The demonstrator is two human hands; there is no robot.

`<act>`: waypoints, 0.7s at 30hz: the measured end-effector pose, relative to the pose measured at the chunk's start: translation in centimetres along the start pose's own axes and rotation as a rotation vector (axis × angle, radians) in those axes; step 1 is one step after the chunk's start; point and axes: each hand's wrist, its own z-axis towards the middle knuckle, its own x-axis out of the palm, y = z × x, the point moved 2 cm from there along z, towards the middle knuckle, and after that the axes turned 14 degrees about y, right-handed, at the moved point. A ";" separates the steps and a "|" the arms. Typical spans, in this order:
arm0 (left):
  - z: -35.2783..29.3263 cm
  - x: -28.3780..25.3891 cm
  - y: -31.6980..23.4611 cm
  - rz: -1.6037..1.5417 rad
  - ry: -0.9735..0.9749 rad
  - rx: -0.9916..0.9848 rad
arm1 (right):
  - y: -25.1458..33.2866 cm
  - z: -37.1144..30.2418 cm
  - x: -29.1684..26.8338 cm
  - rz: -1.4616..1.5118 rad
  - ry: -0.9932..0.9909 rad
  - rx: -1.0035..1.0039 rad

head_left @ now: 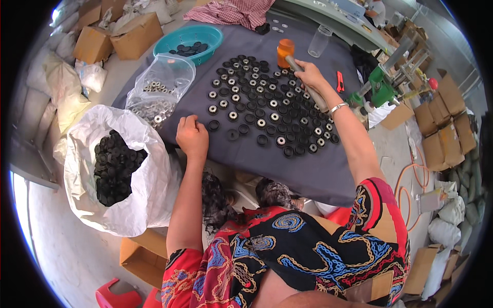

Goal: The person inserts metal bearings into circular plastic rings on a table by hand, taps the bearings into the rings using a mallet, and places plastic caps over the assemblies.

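Head view, looking down past your patterned sleeves: your left hand [192, 136] rests with its fingers curled together on the near edge of the dark cloth [287, 169], holding nothing, just beside the nearest black rings [267, 102] laid out in rows. To your left, off the table, a white sack [128, 205] stands open with more black rings inside. Farther out, your right hand [308, 74] is wrapped around the grey handle of a mallet [295, 64], whose orange head sits at the far edge of the rows. Many rings already carry a metal insert, so you look to be at the tapping-in step, judging by the layout. The next move calls for a square, light blow on one ring, with your left hand clear of it. Beyond lie a clear bag of metal parts [156, 95] and a teal basket [187, 41].
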 end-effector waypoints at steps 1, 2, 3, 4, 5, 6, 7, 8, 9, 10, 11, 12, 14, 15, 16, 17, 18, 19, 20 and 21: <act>0.0 0.0 -0.1 -0.007 -0.016 0.001 | -0.1 -0.1 0.0 0.000 -0.002 0.000; 0.0 0.1 -0.1 -0.009 -0.016 0.003 | -0.4 -0.2 0.0 0.070 -0.001 -0.008; 0.0 0.1 -0.1 -0.015 -0.016 0.002 | -0.2 -0.6 0.1 0.140 0.003 -0.015; -0.1 0.1 -0.1 -0.022 -0.017 0.000 | -0.1 -1.0 -0.1 0.139 0.001 -0.013; -0.2 0.1 -0.1 -0.025 -0.015 0.001 | 0.0 -1.5 -0.5 0.169 -0.027 -0.025; -0.1 0.0 -0.1 -0.021 -0.009 -0.001 | -0.1 -1.9 -0.8 0.203 -0.055 -0.034; 0.0 0.0 -0.2 -0.017 -0.002 -0.004 | -0.4 -2.0 -1.4 0.152 -0.066 -0.099; 0.0 -0.1 -0.2 -0.018 0.004 -0.001 | -0.7 -2.2 -1.7 0.155 -0.069 -0.092; 0.0 -0.1 -0.1 -0.021 0.005 -0.006 | -0.4 -2.8 -2.1 0.123 -0.094 -0.080; 0.0 -0.2 0.1 -0.023 0.006 -0.011 | -0.3 -3.3 -2.3 0.092 -0.118 -0.068; 0.0 -0.2 0.1 -0.025 0.008 -0.010 | -0.5 -3.4 -2.1 0.097 -0.113 -0.031; 0.1 -0.2 -0.1 -0.028 0.006 -0.008 | -1.2 -3.3 -2.0 0.096 -0.120 -0.028; -0.1 -0.1 -0.3 -0.037 0.011 -0.001 | -3.2 -2.8 -1.3 -0.015 -0.073 0.048; -0.2 -0.1 -0.1 -0.035 0.013 0.001 | -2.9 -2.8 -1.1 0.021 -0.049 0.058; -0.3 0.0 0.1 -0.033 0.015 0.002 | -2.5 -3.0 -1.2 0.023 -0.048 0.056; -0.2 0.0 0.3 -0.030 0.015 0.002 | -2.1 -3.1 -1.5 0.095 -0.040 0.048; -0.2 0.0 0.2 -0.033 0.015 -0.002 | -1.9 -3.3 -1.9 0.165 -0.034 0.042; -0.2 0.1 0.1 -0.036 0.015 -0.007 | -2.1 -3.4 -2.1 0.157 -0.071 0.024; 0.0 0.1 0.0 -0.036 0.015 -0.007 | -2.0 -3.3 -2.1 0.157 -0.070 0.024; 0.0 -0.1 -0.1 -0.024 0.013 -0.011 | -1.9 -3.4 -2.0 0.136 -0.099 -0.003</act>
